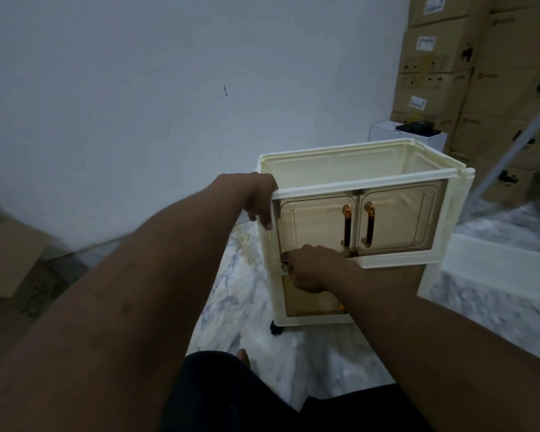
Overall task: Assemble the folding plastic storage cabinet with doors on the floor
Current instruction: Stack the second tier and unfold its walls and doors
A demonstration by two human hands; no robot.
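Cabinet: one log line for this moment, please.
left hand grips cabinet top corner | right hand at door panel lower edge | lid off

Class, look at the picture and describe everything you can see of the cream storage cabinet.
The cabinet looks like cream plastic and stands upright on the marble-patterned floor, near the white wall. Its top is open, showing an empty interior. The upper front frame holds two translucent amber doors, shut, with amber handles; a lower amber door shows below. A black castor sits under one corner. The left hand grips the top left corner; the right hand presses the frame's lower edge.
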